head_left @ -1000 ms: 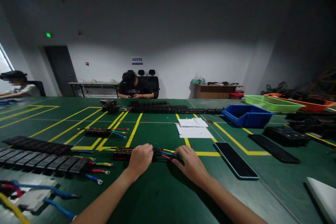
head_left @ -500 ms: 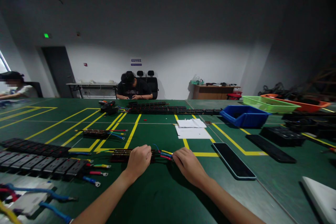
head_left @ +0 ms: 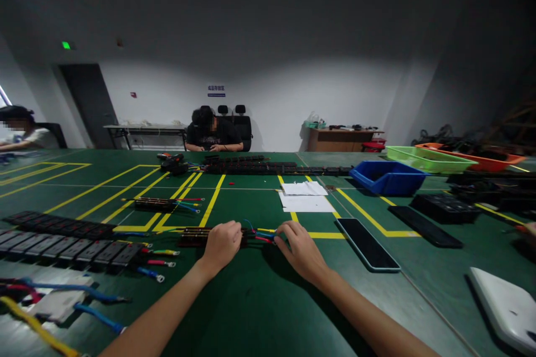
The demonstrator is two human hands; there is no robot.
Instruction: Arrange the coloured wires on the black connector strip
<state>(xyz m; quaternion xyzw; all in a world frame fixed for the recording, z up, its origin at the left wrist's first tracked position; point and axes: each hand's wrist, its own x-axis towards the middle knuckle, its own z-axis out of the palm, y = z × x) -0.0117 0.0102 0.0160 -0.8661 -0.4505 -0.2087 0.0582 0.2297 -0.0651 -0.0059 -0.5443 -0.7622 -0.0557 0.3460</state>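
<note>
In the head view my left hand [head_left: 223, 242] is closed around the right part of a dark strip with brass-coloured bars [head_left: 193, 236], which lies on the green table [head_left: 251, 301]. Coloured wires [head_left: 263, 235], blue, yellow and red, run out of its right end. My right hand [head_left: 296, 245] has its thumb and fingertips pinched at the ends of these wires. The fingers cover the wire tips. A similar strip with brass bars and wires [head_left: 154, 204] lies farther back on the left.
Black socket strips [head_left: 79, 248] with lugged wires lie at the left. To the right are a phone [head_left: 368, 245], a blue bin [head_left: 387, 179], a black slab [head_left: 425, 227] and a white object [head_left: 506, 309]. White papers [head_left: 307, 201] lie ahead. Two people sit beyond the table.
The camera view has shifted slightly, moving the scene upward. My right fingers have changed their position a little at the wire ends; my left hand keeps its hold on the strip.
</note>
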